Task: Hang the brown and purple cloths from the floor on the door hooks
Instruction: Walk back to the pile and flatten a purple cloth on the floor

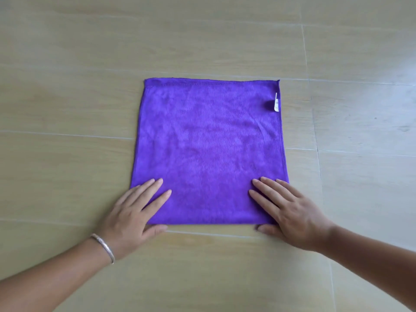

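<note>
I see the purple cloth (209, 152) spread flat on the floor (67, 104), a near-square of soft, napped microfibre with faint creases across its pile. Its far edge carries a stitched hem, and a small white tag (276, 102) stands off its right edge near the far corner, well beyond the fingertips.

My left hand (132, 212) lies palm-down over the near left corner. Its fingers (155, 188) are straight and slightly spread, resting flat on the fabric and pointing towards the middle of the cloth, while the thumb lies on bare floor just outside the near hem. Nothing is pinched or curled around. A thin silver metal bangle (104, 246) circles that wrist.

My right hand (290, 210) mirrors it on the near right corner: fingers (267, 188) straight, a little apart, pressed flat on the pile and angled towards the middle, the thumb tip on the floor just beside the near edge. No fold of fabric is gripped there either.

Between the two sets of fingertips the cloth runs smooth and unbroken. The floor under and around it is pale, glossy tile with a wood-grain pattern and thin light grout lines, one running just beside the thumbs. Only the purple cloth is in view.
</note>
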The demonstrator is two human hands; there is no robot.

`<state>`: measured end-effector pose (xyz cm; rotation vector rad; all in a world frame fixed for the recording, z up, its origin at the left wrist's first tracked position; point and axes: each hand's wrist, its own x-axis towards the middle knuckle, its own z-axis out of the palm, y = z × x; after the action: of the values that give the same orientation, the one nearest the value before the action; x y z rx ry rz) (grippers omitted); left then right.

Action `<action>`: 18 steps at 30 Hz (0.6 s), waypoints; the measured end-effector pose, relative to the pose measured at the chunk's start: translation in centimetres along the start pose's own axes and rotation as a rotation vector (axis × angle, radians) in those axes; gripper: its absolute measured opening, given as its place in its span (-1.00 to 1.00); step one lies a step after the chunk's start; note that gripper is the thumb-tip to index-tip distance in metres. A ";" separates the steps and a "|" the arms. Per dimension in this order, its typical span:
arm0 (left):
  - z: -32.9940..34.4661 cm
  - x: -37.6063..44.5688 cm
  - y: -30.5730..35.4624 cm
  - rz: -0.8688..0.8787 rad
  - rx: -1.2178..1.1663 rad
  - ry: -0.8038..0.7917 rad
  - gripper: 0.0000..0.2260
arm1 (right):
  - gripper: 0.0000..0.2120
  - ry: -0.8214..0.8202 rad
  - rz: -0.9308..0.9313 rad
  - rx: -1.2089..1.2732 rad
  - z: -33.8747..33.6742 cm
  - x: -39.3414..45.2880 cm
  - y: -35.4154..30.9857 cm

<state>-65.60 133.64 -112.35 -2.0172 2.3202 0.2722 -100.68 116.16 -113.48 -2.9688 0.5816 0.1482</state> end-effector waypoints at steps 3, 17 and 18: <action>-1.2 1.0 -0.3 -0.008 0.032 -0.018 -0.51 | -0.53 -0.024 -0.050 -0.065 -1.7 0.4 0.2; -13.8 2.2 2.6 -0.348 0.096 -0.282 -0.65 | -0.71 -0.403 0.360 -0.108 -15.4 2.9 -3.4; -15.2 1.9 2.8 -0.383 0.052 -0.251 -0.66 | -0.72 -0.390 0.379 -0.099 -16.9 2.7 -3.4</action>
<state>-67.50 129.55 -97.45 -2.1986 1.7385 0.4084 -95.62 116.08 -96.74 -2.7645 1.0891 0.7859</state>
